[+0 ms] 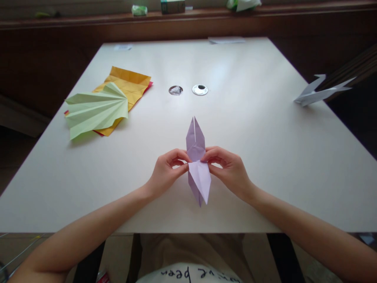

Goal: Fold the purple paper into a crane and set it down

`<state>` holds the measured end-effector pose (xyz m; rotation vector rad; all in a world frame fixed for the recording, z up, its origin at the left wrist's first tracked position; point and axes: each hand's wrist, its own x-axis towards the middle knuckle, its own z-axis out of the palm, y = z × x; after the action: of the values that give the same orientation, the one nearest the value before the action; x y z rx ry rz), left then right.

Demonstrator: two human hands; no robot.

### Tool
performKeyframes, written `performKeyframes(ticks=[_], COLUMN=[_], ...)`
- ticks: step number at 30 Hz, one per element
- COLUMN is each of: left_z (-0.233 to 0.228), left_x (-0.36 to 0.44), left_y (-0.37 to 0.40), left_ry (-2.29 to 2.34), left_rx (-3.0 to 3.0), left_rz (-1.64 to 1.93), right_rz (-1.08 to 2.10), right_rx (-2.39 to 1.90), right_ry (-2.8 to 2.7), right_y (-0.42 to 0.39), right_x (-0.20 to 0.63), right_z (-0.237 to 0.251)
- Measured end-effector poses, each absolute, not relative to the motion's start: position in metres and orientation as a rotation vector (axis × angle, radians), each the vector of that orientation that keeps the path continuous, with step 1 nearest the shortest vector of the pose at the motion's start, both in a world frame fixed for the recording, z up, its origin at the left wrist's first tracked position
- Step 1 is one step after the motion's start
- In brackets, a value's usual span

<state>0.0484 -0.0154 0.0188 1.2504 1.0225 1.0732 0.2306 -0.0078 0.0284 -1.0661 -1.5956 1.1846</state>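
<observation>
Between my two hands is a piece of folded lilac origami paper [200, 175], just above the near part of the white table. Its far end has two narrow points with a slit between them, and a lifted flap points toward me. My left hand [171, 165] pinches its left edge at the middle, thumb against the fingers. On the opposite edge my right hand [225, 163] pinches it in the same way. The fingertips partly cover the paper's middle folds.
Left on the table [250, 129] lie a pleated pale green paper [98, 108] and an orange paper [132, 84] over a red one. A white origami crane [319, 92] stands at the right edge. Two round metallic fittings [200, 90] sit mid-table. Behind runs a ledge [194, 12] with small items.
</observation>
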Motion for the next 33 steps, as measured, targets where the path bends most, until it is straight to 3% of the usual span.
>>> performKeyframes(ticks=[6, 18, 33], left_z=[0.0173, 0.0194, 0.0214], left_x=[0.0481, 0.0505, 0.0530], left_y=[-0.0173, -0.0196, -0.0174], left_ry=[0.980, 1.114, 1.124], left_rx=[1.168, 1.246, 1.137], left_rz=[1.104, 1.098, 1.135], right_rz=[0.920, 0.785, 1.100], right_rx=[-1.053, -1.117, -1.102], right_ry=[-1.738, -1.785, -1.570], right_y=[-0.0086, -0.0109, -0.0094], right_x=[0.2288, 0.2282, 0.2279], right_z=[0.0292, 0.0300, 0.0303])
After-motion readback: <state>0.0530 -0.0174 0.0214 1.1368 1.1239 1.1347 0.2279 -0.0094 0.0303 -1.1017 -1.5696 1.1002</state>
